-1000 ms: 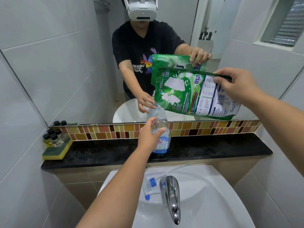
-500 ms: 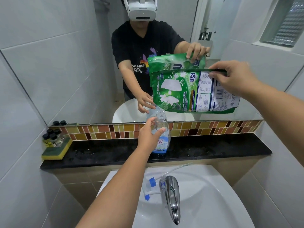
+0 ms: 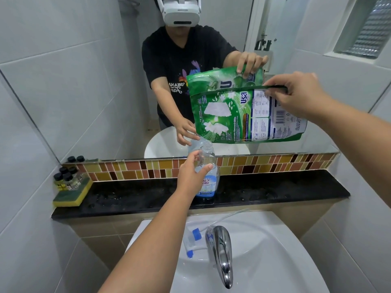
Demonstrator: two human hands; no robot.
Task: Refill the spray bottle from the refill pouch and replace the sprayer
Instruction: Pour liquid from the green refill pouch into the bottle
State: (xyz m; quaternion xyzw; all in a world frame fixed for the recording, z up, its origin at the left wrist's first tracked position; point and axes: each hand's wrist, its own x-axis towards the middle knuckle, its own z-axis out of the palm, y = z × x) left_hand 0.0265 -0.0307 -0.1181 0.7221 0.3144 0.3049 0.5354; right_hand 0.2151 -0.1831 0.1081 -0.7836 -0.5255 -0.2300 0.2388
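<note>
A clear spray bottle (image 3: 208, 182) with a blue label stands uncapped on the black ledge (image 3: 275, 193). My left hand (image 3: 190, 174) grips its upper body. My right hand (image 3: 300, 96) pinches the top edge of a green and white refill pouch (image 3: 243, 117), held sideways above the bottle with its lower left corner just over the open neck. The white and blue sprayer (image 3: 193, 240) with its clear tube lies on the sink rim beside the tap. No liquid stream is visible.
A chrome tap (image 3: 222, 252) rises over the white sink (image 3: 275, 261). A yellow-green sponge (image 3: 72, 195) carrying several small black-capped bottles (image 3: 65, 178) sits at the ledge's left end. A mirror (image 3: 105, 81) and mosaic tile strip (image 3: 275, 163) back the ledge.
The pouch has been levelled from a slant and brought left and down, so its lower corner now sits closer over the bottle's neck. My left hand and the bottle stayed put.
</note>
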